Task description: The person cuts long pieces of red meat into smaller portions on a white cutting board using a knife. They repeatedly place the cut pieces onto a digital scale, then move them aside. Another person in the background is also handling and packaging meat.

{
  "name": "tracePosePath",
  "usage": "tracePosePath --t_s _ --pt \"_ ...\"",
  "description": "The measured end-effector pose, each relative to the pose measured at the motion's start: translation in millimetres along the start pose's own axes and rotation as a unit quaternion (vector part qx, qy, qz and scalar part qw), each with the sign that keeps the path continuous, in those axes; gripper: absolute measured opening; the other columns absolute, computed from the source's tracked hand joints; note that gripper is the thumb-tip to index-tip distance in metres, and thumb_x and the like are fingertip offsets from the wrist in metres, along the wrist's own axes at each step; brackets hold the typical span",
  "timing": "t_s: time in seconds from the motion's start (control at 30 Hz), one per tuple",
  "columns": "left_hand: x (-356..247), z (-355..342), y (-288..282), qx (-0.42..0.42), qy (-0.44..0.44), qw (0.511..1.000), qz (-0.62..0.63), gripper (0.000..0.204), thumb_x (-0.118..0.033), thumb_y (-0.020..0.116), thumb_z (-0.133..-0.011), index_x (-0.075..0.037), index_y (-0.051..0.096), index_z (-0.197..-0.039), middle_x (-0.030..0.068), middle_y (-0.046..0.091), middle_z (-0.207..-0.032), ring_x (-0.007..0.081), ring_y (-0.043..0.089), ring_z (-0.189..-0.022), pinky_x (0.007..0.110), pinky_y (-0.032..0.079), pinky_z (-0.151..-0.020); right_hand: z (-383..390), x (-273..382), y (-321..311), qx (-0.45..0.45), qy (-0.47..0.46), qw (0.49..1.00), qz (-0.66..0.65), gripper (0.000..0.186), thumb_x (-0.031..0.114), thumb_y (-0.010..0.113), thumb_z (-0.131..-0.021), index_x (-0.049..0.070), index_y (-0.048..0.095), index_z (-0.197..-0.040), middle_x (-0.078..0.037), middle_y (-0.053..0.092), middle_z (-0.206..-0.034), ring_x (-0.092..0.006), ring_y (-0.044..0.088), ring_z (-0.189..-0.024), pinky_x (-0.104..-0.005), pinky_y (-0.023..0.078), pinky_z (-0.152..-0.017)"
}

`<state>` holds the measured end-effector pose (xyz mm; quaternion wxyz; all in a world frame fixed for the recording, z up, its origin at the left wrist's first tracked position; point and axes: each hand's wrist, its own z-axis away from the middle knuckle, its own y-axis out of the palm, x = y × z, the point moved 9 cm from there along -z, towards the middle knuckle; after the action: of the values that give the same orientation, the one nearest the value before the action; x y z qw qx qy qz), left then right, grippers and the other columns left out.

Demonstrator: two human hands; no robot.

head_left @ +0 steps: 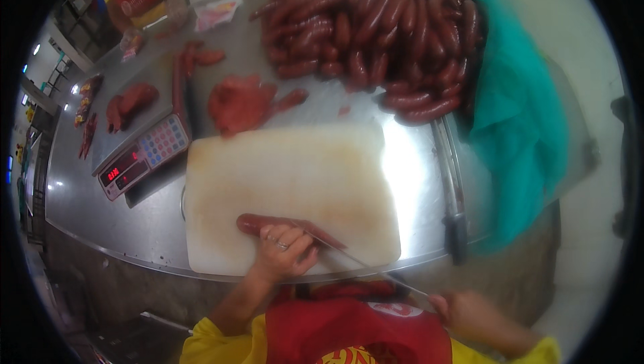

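Observation:
My left hand (pixel 288 250), a ring on one finger, is curled over a dark red sausage (pixel 249 223) lying near the front edge of a stained white cutting board (pixel 288 163). My right hand (pixel 469 317) grips the handle of a long, narrow knife at the lower right, beyond the board's edge. The knife's blade (pixel 376 269) slants up and left to the sausage, beside my left fingers; whether it has cut into the sausage is unclear.
A steel table (pixel 100 230) holds a sausage pile (pixel 369 28), meat pieces (pixel 241 102), a scale (pixel 168 139), green plastic (pixel 516 129) and a long dark-handled tool (pixel 455 230) at the board's right. A co-worker (pixel 131 8) stands across at the back left, hands near the table.

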<state>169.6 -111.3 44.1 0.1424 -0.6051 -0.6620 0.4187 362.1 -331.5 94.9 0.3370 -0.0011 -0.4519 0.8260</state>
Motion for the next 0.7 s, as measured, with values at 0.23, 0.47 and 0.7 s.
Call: tracePosePath --t_s 0.23,0.47,0.7 --pt "-4.9 -1.6 0.4 0.000 0.003 1.000 0.000 0.025 -0.018 0.075 -0.061 -0.016 0.060 -0.081 -0.0004 0.054 -0.087 0.0213 0.050 -0.084 0.036 0.035 -0.077 -131.9 90.4 56.5 -0.107 -0.174 0.977 -0.064 0.055 0.048 0.041 -0.096 -0.002 0.061 -0.086 -0.024 0.063 -0.069 -0.0433 0.062 -0.065 -0.0482 0.051 -0.059" --pt "8.6 1.5 -24.7 -0.018 -0.013 0.999 -0.034 0.025 -0.022 0.078 -0.066 -0.015 0.060 -0.082 0.0014 0.058 -0.088 0.0224 0.052 -0.087 0.036 0.034 -0.078 -106.7 23.7 71.7 -0.016 -0.074 0.995 -0.060 0.064 0.054 0.032 -0.097 -0.001 0.063 -0.085 -0.025 0.064 -0.073 -0.0418 0.064 -0.074 -0.0495 0.051 -0.069" --pt "11.7 6.1 -19.0 -0.018 -0.016 1.000 -0.009 0.027 -0.023 0.078 -0.064 -0.014 0.060 -0.083 0.0026 0.058 -0.088 0.0231 0.052 -0.086 0.037 0.036 -0.080 -94.1 18.7 67.0 -0.010 -0.042 0.998 -0.049 0.064 0.056 0.031 -0.096 -0.001 0.060 -0.093 -0.027 0.064 -0.075 -0.0455 0.062 -0.076 -0.0506 0.050 -0.070"
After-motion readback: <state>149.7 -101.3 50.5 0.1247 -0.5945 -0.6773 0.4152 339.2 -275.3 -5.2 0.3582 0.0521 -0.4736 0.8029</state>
